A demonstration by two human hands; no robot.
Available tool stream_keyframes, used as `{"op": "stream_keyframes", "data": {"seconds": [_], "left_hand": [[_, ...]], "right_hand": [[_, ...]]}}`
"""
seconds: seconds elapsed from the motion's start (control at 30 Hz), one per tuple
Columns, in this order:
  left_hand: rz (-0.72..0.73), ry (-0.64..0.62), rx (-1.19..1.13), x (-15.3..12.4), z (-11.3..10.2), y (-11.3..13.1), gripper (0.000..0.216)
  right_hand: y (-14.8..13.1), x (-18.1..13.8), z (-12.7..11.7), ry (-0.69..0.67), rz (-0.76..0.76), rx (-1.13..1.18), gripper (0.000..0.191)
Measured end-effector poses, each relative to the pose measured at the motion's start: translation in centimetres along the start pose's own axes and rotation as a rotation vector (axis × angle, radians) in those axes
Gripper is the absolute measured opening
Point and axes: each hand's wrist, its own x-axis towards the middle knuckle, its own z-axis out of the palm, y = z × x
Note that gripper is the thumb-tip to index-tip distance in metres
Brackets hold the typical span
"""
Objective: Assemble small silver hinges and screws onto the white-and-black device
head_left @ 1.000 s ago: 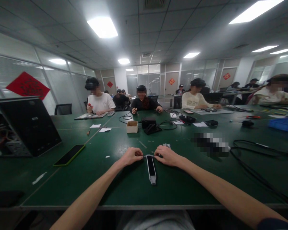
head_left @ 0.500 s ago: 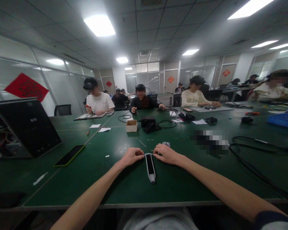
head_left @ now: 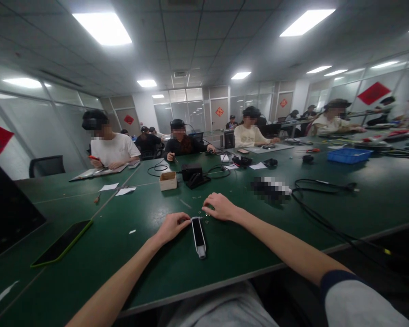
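A long, slim device with a black face and a pale frame (head_left: 199,237) lies on the green table in front of me, its narrower grey end toward me. It looks like a scanning pen. My left hand (head_left: 173,226) pinches its far left corner between thumb and fingertips. Just beyond the device, my right hand (head_left: 219,206) is apart from it, low over the table with curved fingers spread, and nothing shows in them. Several tiny metallic parts (head_left: 206,221) lie between the device and my right hand; their kind is too small to tell.
On the left lies a green-edged phone (head_left: 62,243), near a black computer case (head_left: 10,213). Farther back stand a small cardboard box (head_left: 168,180) and a black stand (head_left: 192,176). Black cables (head_left: 313,213) and a blue tray (head_left: 349,155) are at right. Co-workers (head_left: 114,145) sit opposite.
My right hand has let go of the device's far right corner and moved away over the small parts. My left hand stays at its corner. The view has turned right.
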Motion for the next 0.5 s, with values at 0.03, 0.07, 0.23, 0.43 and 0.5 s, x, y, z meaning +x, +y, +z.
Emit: {"op": "stream_keyframes", "data": {"seconds": [0.03,0.07,0.23,0.43,0.5], "left_hand": [[0.003,0.000,-0.001,0.0,0.0,-0.1,0.024],[0.009,0.001,-0.006,0.0,0.0,-0.2,0.025],[0.039,-0.007,-0.024,0.1,0.2,-0.8,0.026],[0.051,0.006,-0.012,0.2,0.5,-1.1,0.025],[0.052,0.005,-0.015,0.2,0.4,-1.0,0.026]], "right_hand": [[0.7,0.1,-0.1,0.035,0.098,-0.044,0.038],[1.6,0.1,-0.2,0.062,0.208,-0.092,0.042],[7.9,-1.3,0.3,0.045,0.732,-0.271,0.064],[12.9,-3.1,1.2,-0.100,0.946,-0.271,0.073],[13.0,-3.0,1.2,-0.121,0.954,-0.276,0.074]]}}
